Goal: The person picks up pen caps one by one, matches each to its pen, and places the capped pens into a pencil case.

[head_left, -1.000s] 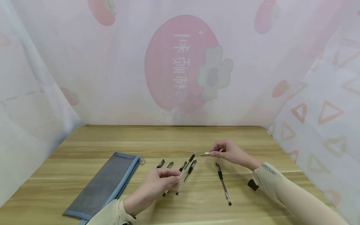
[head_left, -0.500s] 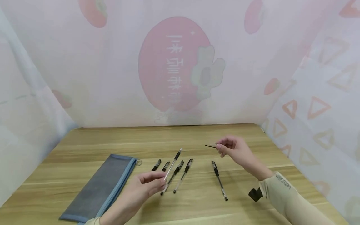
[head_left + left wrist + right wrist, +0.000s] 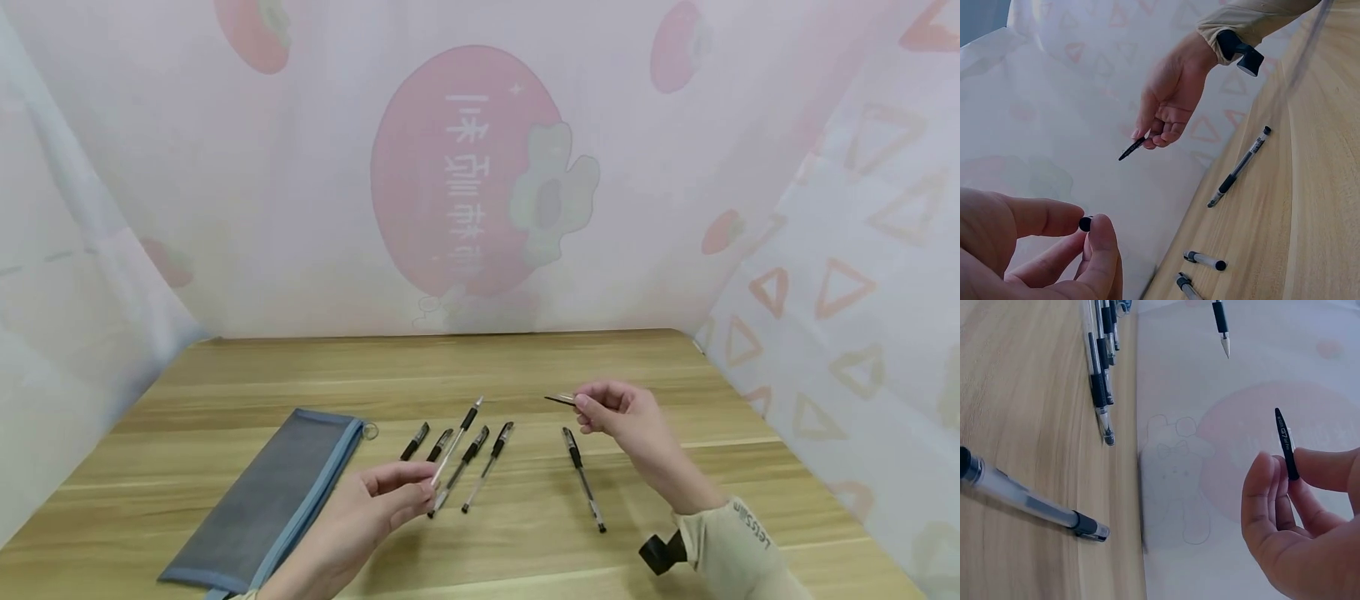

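Note:
Between thumb and fingers, my left hand (image 3: 375, 508) pinches an uncapped gel pen (image 3: 471, 414) near its rear end. Its metal tip points up and away; in the left wrist view only its black end shows. To the right, my right hand (image 3: 633, 429) holds the pen cap (image 3: 1284, 440), whose black clip carries white lettering. Cap and pen tip are apart, both above the table. Below the raised pen lie several capped gel pens (image 3: 497, 454) side by side, partly hidden by my left hand. Another capped pen (image 3: 583, 479) lies alone below my right hand.
A grey mesh zip pouch (image 3: 262, 492) with blue edging lies flat at the left, its ring (image 3: 371, 431) at the far corner. The wooden table (image 3: 675, 367) ends against a printed cloth backdrop (image 3: 330, 208). A black wrist device (image 3: 662, 552) sits under the right sleeve.
The gap between the pen tip and the cap has widened. In the head view, my left hand and pen have shifted left. The pens on the table keep their arrangement.

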`<state>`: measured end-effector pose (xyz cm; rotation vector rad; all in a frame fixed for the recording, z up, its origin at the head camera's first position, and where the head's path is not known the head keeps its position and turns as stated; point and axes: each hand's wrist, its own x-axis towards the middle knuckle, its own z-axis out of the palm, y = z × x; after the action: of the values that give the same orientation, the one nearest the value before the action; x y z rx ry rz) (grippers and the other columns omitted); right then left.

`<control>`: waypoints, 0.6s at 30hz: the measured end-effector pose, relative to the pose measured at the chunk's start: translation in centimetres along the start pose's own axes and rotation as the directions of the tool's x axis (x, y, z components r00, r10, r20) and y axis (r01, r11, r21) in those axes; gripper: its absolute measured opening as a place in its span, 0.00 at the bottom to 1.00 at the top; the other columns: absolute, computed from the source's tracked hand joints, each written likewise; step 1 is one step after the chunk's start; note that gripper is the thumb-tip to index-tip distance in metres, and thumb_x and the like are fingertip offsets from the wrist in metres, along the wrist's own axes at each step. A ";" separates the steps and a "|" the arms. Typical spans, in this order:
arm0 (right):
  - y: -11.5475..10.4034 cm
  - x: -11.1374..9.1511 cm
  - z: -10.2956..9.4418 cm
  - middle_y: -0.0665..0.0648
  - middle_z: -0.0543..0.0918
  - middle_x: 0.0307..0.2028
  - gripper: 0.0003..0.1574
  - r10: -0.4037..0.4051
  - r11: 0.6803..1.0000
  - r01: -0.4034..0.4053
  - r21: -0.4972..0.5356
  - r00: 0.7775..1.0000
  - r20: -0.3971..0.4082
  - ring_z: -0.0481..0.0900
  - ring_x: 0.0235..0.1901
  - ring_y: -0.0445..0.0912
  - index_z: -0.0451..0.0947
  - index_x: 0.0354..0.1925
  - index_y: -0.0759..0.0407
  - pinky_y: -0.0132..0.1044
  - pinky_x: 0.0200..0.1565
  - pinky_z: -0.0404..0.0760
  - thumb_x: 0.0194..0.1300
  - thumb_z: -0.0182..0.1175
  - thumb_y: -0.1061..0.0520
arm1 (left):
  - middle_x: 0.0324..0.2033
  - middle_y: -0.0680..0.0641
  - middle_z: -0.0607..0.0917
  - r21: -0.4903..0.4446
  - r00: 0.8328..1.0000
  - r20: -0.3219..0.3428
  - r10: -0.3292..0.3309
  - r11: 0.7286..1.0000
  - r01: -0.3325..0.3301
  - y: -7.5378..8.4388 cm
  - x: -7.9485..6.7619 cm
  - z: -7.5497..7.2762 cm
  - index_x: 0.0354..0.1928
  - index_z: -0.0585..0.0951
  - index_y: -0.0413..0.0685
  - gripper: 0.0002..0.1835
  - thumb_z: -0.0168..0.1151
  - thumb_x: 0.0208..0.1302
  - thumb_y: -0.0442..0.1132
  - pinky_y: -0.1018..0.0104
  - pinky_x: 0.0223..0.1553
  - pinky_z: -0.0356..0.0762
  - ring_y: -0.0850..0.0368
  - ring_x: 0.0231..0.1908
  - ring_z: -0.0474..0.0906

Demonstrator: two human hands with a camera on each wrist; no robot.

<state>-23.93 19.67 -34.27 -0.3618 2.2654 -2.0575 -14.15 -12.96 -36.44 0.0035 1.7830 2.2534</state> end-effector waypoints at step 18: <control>0.7 -0.1 2.2 0.65 0.83 0.37 0.15 0.049 0.994 -0.049 0.101 0.999 0.004 0.82 0.34 0.49 0.77 0.45 0.74 0.47 0.45 0.84 0.65 0.66 0.63 | 0.50 0.40 0.82 0.058 1.000 0.008 0.017 0.998 -0.018 -0.2 0.0 -0.5 0.57 0.77 0.30 0.21 0.66 0.66 0.35 0.61 0.53 0.78 0.48 0.51 0.80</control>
<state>-23.44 17.61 -35.23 -0.2979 2.1366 -2.1366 -14.21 -13.39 -36.71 0.0390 1.8511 2.2097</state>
